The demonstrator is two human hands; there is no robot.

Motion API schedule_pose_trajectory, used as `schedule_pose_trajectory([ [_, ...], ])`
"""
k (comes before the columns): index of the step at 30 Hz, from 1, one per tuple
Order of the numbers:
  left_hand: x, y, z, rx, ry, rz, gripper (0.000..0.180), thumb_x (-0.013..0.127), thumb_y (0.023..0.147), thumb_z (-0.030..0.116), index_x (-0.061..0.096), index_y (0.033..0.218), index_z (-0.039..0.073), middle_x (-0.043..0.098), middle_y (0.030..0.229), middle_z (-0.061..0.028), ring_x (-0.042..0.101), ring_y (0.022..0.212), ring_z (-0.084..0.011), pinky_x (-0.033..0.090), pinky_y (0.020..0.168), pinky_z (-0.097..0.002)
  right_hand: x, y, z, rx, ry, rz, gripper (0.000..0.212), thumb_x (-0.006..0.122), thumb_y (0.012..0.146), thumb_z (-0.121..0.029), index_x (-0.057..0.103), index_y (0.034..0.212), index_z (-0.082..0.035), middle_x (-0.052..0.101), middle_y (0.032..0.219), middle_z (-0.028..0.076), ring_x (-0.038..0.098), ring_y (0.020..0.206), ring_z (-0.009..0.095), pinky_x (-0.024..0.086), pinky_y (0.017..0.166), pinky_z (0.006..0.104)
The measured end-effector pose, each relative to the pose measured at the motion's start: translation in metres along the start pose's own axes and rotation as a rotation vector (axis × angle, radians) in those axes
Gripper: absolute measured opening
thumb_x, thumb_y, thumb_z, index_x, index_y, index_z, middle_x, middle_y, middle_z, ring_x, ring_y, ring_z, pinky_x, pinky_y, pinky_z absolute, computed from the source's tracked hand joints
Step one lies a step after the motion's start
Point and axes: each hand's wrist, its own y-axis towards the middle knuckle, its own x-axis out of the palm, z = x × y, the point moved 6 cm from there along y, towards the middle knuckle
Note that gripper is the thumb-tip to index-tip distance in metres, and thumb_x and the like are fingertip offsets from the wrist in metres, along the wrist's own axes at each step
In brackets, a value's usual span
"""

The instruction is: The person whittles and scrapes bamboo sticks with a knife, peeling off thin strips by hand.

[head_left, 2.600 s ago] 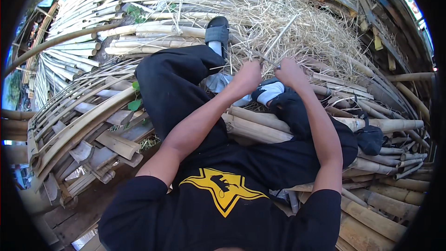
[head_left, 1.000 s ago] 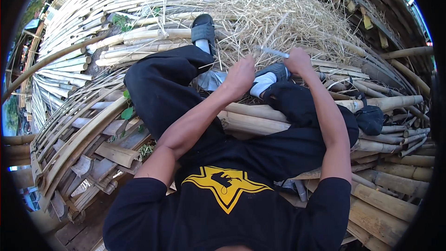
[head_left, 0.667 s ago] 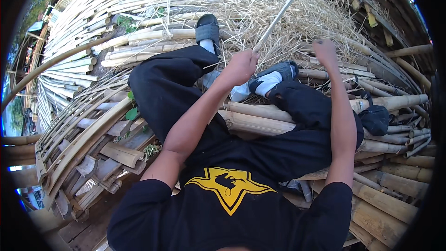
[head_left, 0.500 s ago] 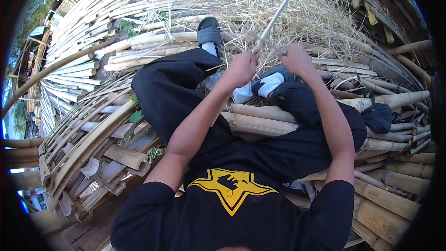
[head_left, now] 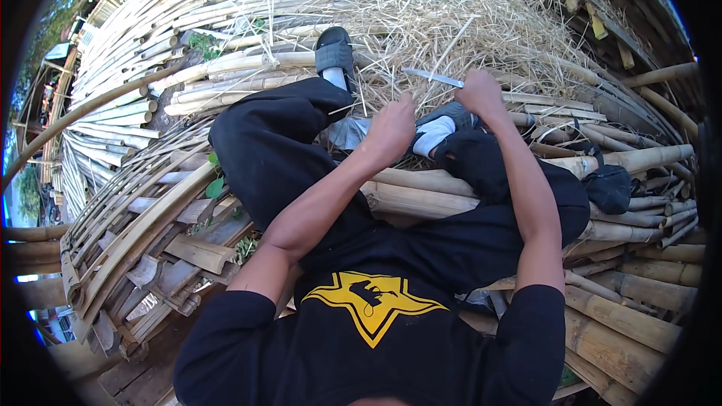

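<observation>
My left hand (head_left: 391, 131) is closed around the lower end of a thin pale bamboo strip (head_left: 454, 41), which slants up and away to the right over the shavings. In my right hand (head_left: 480, 95) is a knife (head_left: 435, 77), its handle hidden by my fingers. The bright blade points left and crosses the line of the strip; whether it touches the strip I cannot tell. Both hands are above my feet, close to the grey sandal (head_left: 451, 115) on the right.
A heap of pale shavings (head_left: 481, 37) lies ahead of my feet. Split bamboo poles (head_left: 226, 68) spread out to the left, and thick bamboo (head_left: 421, 197) lies under my legs. A black pouch (head_left: 608, 188) rests on bamboo at the right. Stacked timber (head_left: 602, 15) stands far right.
My left hand has come slightly lower and nearer to me. The knife in my right hand has shifted outward a little, and its blade now shows broad and bright.
</observation>
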Motion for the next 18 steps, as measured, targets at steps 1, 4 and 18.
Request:
schedule_pose_trajectory([
  [1,-0.001,0.001,0.001,0.030,0.004,0.008,0.021,0.042,0.092,0.013,0.049,0.089,-0.006,0.058,0.073,-0.0292,0.057,0.074,-0.0464,0.044,0.066,-0.0539,-0.003,0.009,0.008,0.040,-0.006,0.015,0.028,0.063,0.070,-0.023,0.065,0.083,0.002,0.064,0.089,0.025,0.063,0.089,0.037,0.050,0.080,0.0440],
  [4,-0.011,0.005,0.007,0.078,-0.059,0.036,0.020,0.043,0.092,0.012,0.048,0.087,-0.006,0.057,0.072,-0.0295,0.057,0.073,-0.0467,0.043,0.065,-0.0543,-0.005,0.023,0.016,0.051,0.004,0.055,0.026,0.062,0.069,-0.023,0.065,0.079,0.002,0.064,0.089,0.025,0.064,0.089,0.037,0.050,0.080,0.0444],
  [18,-0.006,0.014,-0.011,-0.225,-0.708,-0.272,0.031,0.043,0.097,0.036,0.049,0.086,0.008,0.039,0.053,0.0039,0.033,0.039,-0.0041,0.026,0.035,-0.0218,-0.032,-0.007,-0.003,0.002,0.237,-0.012,0.032,0.055,0.076,-0.023,0.064,0.085,0.006,0.062,0.084,0.029,0.063,0.084,0.040,0.050,0.076,0.0464],
])
